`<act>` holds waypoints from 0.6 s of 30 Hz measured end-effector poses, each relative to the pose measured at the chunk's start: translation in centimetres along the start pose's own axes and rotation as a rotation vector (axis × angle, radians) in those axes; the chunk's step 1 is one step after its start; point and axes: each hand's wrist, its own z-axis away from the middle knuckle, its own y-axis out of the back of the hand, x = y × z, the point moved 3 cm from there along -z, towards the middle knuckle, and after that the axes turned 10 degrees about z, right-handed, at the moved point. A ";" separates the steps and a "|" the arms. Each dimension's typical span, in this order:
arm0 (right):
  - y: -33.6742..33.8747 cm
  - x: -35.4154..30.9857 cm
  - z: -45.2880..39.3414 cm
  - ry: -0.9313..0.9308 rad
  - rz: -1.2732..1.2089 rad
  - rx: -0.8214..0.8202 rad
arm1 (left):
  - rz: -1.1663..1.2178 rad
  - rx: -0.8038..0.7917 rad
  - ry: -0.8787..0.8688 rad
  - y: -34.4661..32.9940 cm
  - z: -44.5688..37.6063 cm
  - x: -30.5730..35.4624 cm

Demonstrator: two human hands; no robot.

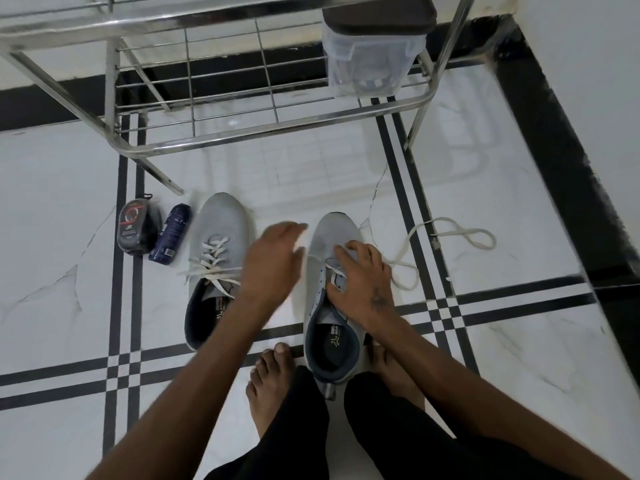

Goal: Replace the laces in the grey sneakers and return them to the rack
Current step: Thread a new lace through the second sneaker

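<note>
Grey sneakers, two in count, stand side by side on the tiled floor with toes pointing to 12 o'clock: the left sneaker (216, 268) at about 9 o'clock of centre, the right sneaker (330, 296) just past centre toward 3 o'clock, its heel between the two bare feet. I judge this placement keeps both openings facing me and within reach of both hands. My right hand (363, 278) rests on the eyelet area of the right sneaker, fingers curled over the tongue and apparently on the lace there; I cannot tell whether it pinches the lace or only presses the shoe down. I judge it is steadying the shoe for threading. My left hand (273, 258) hovers blurred between the two shoes, fingers spread and relaxed, holding nothing. The left sneaker carries one white lace (211, 261), crossed through its eyelets with loose ends, so I judge that shoe to be further along. A long loose lace (450, 237) trails on the floor from the right sneaker toward 3 o'clock; whether it is one lace or two I cannot tell. The steel rack (277, 129) stands at 12 o'clock, its lower shelf holding one clear box (370, 53) with a dark lid. Two shoe-care items lie at 9 o'clock: one dark can (169, 232) and one polish pack (138, 226).
</note>
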 end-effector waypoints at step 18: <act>1.7 2.6 -0.1 0.219 -0.341 -0.447 | -0.188 -0.361 0.044 -2.3 0.8 -1.8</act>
